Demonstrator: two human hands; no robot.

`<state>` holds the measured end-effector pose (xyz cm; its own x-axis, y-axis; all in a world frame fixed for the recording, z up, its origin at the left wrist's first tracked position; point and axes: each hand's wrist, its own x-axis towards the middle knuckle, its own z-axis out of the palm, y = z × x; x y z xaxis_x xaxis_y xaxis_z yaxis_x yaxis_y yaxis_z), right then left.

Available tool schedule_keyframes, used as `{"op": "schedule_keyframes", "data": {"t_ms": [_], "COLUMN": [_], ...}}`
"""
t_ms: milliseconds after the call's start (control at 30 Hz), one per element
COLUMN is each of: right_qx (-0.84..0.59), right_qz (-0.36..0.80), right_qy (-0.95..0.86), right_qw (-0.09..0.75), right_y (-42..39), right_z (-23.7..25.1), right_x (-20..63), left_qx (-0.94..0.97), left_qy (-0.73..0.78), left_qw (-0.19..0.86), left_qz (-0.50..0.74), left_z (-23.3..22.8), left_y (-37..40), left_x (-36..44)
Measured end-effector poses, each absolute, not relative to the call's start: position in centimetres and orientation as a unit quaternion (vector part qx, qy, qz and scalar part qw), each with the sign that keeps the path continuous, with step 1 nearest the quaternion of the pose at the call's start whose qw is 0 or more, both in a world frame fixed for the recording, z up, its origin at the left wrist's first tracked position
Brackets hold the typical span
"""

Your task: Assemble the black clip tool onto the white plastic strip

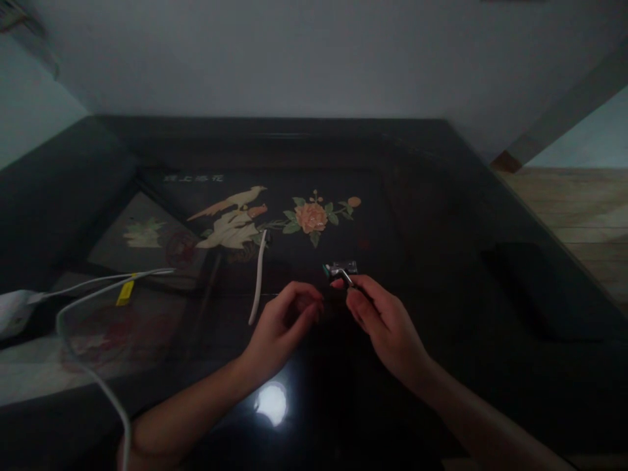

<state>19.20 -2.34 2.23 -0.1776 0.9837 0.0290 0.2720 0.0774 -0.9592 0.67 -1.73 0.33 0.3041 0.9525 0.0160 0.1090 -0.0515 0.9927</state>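
Note:
My right hand grips a razor by its handle. The razor's head faces up and away from me, with a shiny metallic face and a green bit at its left end. To the left of it, my left hand is curled, thumb and fingertips brought close together; nothing shows between them. Just beyond that hand lies a slim, slightly bent white stick with a dark patch near its far end; its kind is unclear in the dim light. The two hands are apart, above the dark glossy tabletop.
A white cable with a yellow tag runs along the left side, beside a white plug-like block. A dark flat object lies at the right. The tabletop bears a bird-and-flower picture. A pale wall stands behind.

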Motion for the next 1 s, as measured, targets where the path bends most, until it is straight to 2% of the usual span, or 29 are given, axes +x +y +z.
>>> {"op": "schedule_keyframes", "data": {"t_ms": [133,400,1000], "right_qx": [-0.504,-0.453,-0.446], "right_qz": [0.440,0.392,0.361], "right_qy": [-0.641,-0.699,-0.715], "right_qw": [0.376,0.390,0.400], "right_y": [-2.5,-2.5,-2.5], "right_z": [1.9,1.8,1.5], "right_x": [19.1,18.8,19.0], "left_qx": [0.491,0.423,0.464], "left_qy": [0.414,0.396,0.419], "left_qw": [0.621,0.670,0.637], "left_qz": [0.450,0.463,0.451], "left_z": [0.1,0.1,0.2], "left_y": [-1.3,-0.9,-0.6], "left_x": [0.9,0.2,-0.1]}}
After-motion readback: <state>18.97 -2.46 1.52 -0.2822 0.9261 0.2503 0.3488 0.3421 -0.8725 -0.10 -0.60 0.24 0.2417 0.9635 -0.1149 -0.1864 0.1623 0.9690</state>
